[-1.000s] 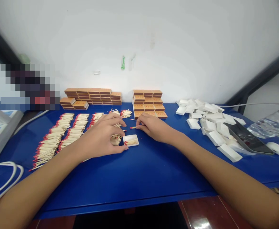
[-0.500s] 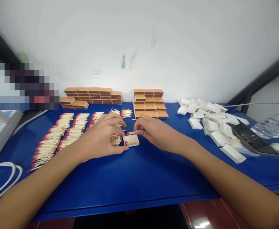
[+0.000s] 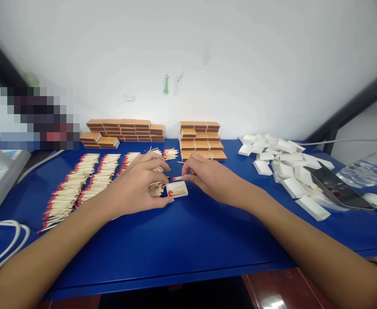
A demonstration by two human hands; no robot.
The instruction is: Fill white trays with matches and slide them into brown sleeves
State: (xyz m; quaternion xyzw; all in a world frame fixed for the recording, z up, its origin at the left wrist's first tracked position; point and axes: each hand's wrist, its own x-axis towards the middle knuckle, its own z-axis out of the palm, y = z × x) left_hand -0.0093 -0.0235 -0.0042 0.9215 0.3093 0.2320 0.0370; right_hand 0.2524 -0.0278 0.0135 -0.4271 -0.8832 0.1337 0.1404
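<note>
Pinches slender wooden matches (image 3: pixel 177 178) in right hand (image 3: pixel 204 175), holds shallow white rectangular tray (image 3: pixel 174 186) in half-open, curved left hand (image 3: pixel 140 182).

The left hand (image 3: pixel 140 180) and the right hand (image 3: pixel 204 174) are bare, with slender fingers (image 3: pixel 159 164). Both forearms (image 3: pixel 62 240) are bare too, slim and smooth in outline, widening from narrow wrists (image 3: pixel 240 193).

– Is it bright?
– Fairly; the wall (image 3: pixel 240 64) dims at the upper right corner.
– Any glare?
– A white patch on the floor (image 3: pixel 269 281).
– Sharpness?
– Soft; pixel blocks mask the left.
</note>
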